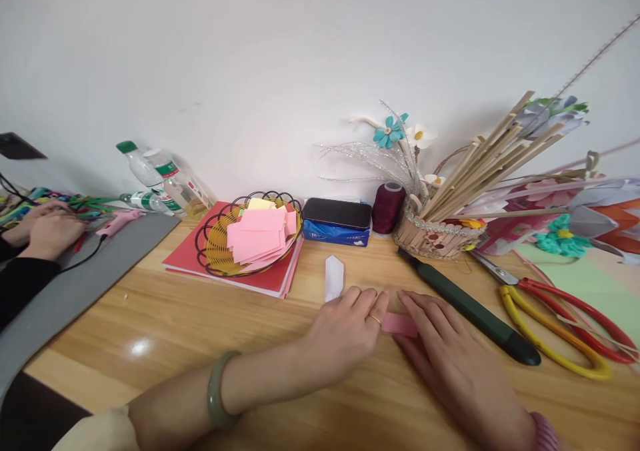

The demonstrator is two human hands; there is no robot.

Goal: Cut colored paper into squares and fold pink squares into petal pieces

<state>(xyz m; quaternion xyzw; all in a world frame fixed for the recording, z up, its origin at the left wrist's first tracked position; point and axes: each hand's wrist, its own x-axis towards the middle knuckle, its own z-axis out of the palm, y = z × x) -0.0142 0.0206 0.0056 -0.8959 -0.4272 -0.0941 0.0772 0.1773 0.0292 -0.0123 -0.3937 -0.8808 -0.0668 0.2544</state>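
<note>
A small pink piece of paper [399, 325] is held low over the wooden table [190, 324], between my two hands. My left hand [347, 331], wearing a ring and with a green bangle at the wrist, has its fingers bent down on the paper's left end. At the right end, my right hand [447, 351] holds the paper between its fingers and thumb; the fingers are close together. Parts of the paper are hidden under both hands. Just beyond my left hand lies a small folded white paper [334, 278].
A wicker basket [213, 241] of pink slips [260, 234] stands on red paper [183, 258]. Behind are a phone [337, 212] on a blue packet [330, 233] and a thread spool [389, 208]. A dark green cutter [470, 308] and scissors [550, 318] lie right. A co-worker's hands [50, 231] are far left.
</note>
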